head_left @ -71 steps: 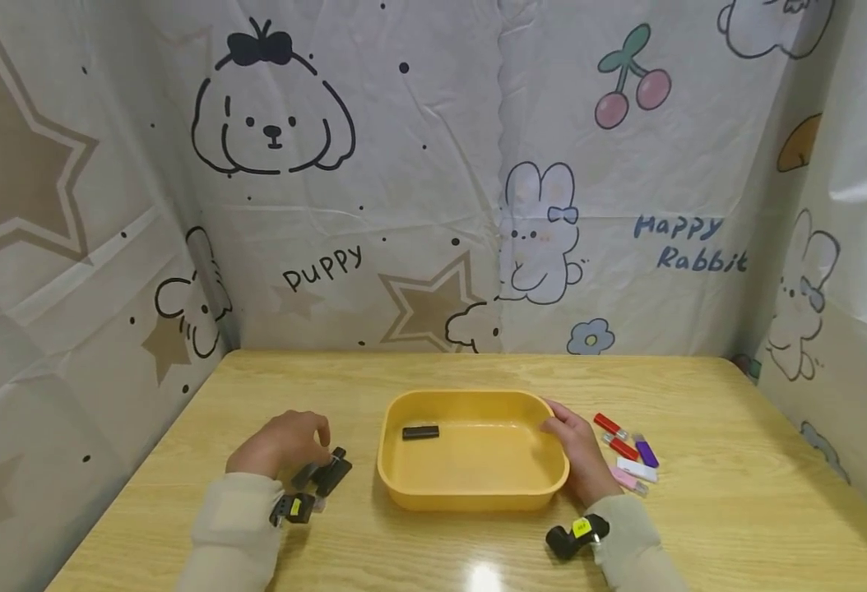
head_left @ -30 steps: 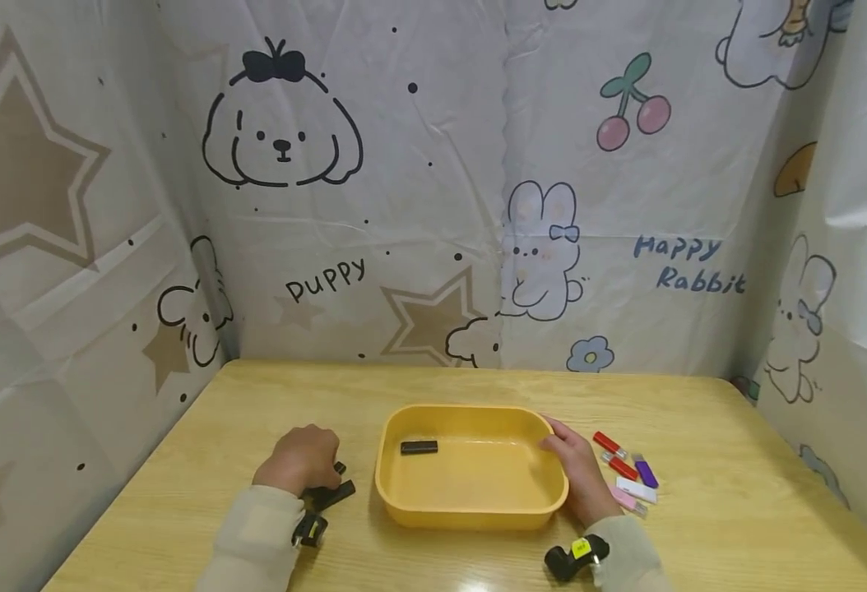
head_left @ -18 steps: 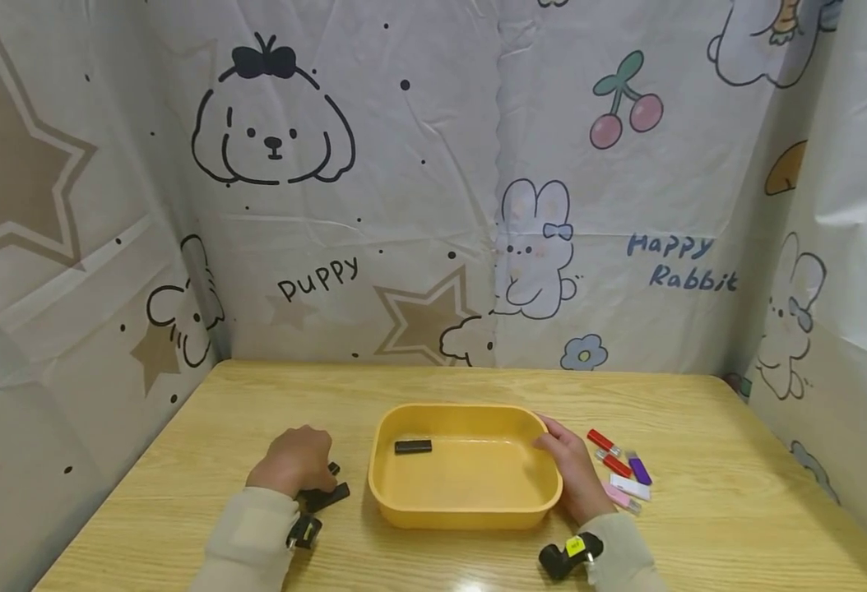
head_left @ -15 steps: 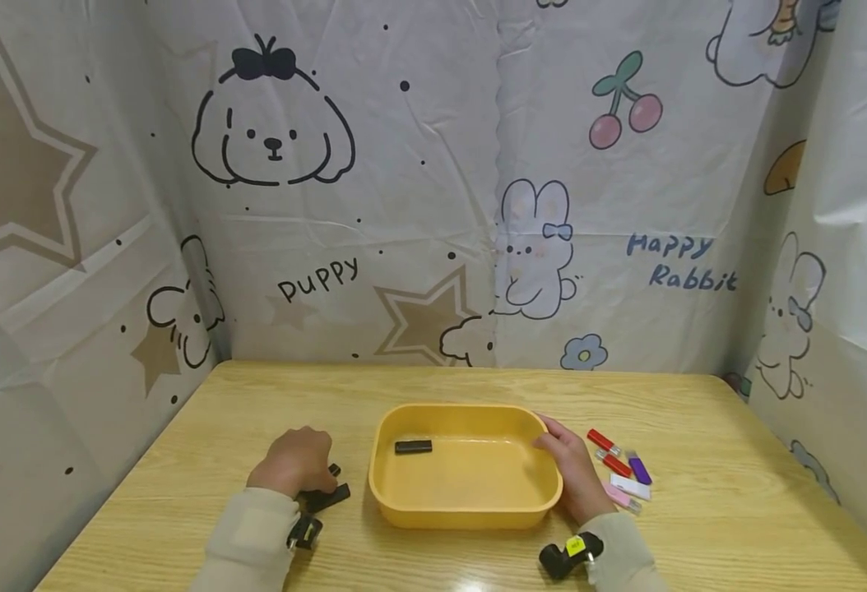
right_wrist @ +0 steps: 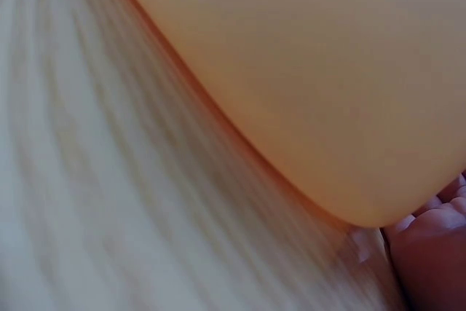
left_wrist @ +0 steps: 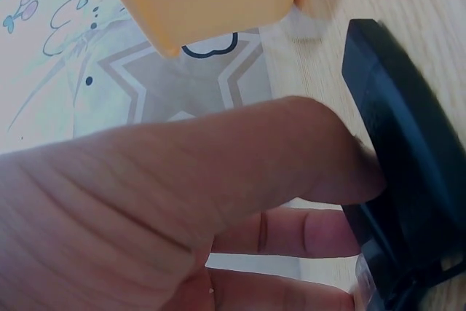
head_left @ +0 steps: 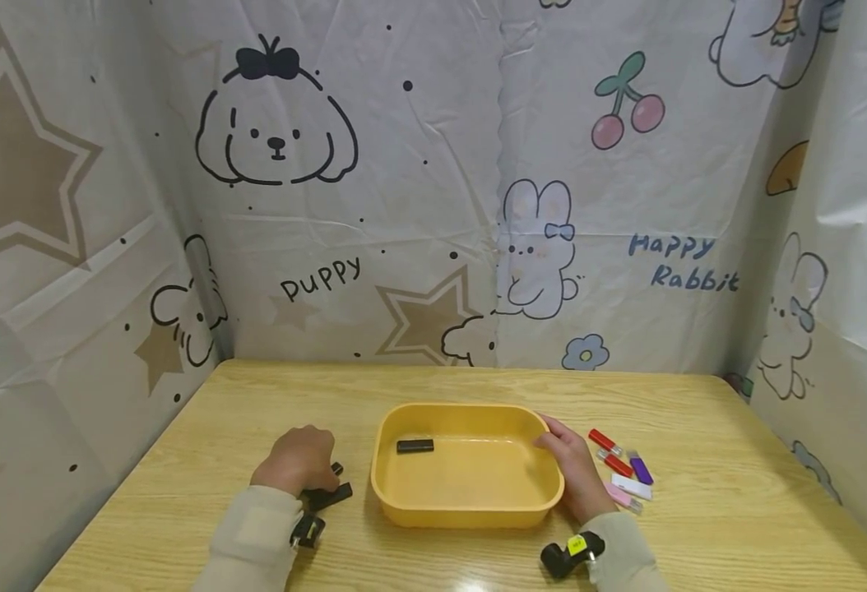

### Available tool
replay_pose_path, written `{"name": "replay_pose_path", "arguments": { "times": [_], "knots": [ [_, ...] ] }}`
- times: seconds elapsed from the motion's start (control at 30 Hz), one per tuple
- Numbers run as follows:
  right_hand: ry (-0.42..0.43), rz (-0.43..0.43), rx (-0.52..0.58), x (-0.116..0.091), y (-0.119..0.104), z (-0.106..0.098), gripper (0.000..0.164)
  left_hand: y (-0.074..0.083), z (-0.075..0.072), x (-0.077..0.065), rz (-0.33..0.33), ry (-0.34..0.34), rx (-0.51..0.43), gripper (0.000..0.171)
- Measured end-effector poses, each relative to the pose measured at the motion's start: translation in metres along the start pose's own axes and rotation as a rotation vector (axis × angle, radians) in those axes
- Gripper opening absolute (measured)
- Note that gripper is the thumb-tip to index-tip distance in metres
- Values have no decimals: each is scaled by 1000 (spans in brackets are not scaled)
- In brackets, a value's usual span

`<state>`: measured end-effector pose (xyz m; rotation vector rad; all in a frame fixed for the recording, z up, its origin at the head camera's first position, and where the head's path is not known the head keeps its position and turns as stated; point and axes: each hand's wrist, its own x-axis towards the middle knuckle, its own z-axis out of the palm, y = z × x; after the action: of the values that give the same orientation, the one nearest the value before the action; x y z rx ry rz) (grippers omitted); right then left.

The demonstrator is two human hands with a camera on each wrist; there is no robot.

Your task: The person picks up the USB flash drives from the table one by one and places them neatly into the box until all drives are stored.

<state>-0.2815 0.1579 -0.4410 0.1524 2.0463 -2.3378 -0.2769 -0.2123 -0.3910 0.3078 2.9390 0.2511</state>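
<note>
My left hand (head_left: 299,459) reaches down over a small group of black USB sticks (head_left: 332,496) left of the yellow bin (head_left: 466,519). In the left wrist view, thumb and fingers pinch at a black stick; their tips are partly hidden behind a larger black USB stick (left_wrist: 408,129). My right hand (head_left: 576,469) grips the bin's right end, thumb over the rim and fingers outside. Inside the bin, near its left end, lies one black USB stick (head_left: 414,446). The bin's outer wall (right_wrist: 313,92) fills much of the right wrist view.
Right of the bin, several USB sticks lie close together: two red ones (head_left: 605,441), a purple one (head_left: 642,469), a white one (head_left: 632,487) and a pink one (head_left: 623,498). A printed cloth (head_left: 433,189) hangs behind and beside the wooden table (head_left: 737,493).
Since the earliest frame my left hand has moved right and lowered onto the black sticks, its fingers closing in. Lately it stays nearly still. My right hand keeps its hold on the bin.
</note>
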Motion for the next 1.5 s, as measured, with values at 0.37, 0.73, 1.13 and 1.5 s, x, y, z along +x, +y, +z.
{"name": "replay_pose_path", "arguments": {
  "times": [0.37,0.73,1.13,1.5],
  "knots": [
    [-8,1,1,-1,-1,-3,46,1,0,5,5,20,-11,21],
    [-11,10,11,0,-2,-3,47,4,-9,9,-70,-25,-116,13],
    [-35,4,3,-2,-2,-3,47,2,-12,5,-98,-24,-178,13],
    [-27,7,9,-2,-4,0,47,-8,-18,3,-83,-11,-211,15]
  ]
}}
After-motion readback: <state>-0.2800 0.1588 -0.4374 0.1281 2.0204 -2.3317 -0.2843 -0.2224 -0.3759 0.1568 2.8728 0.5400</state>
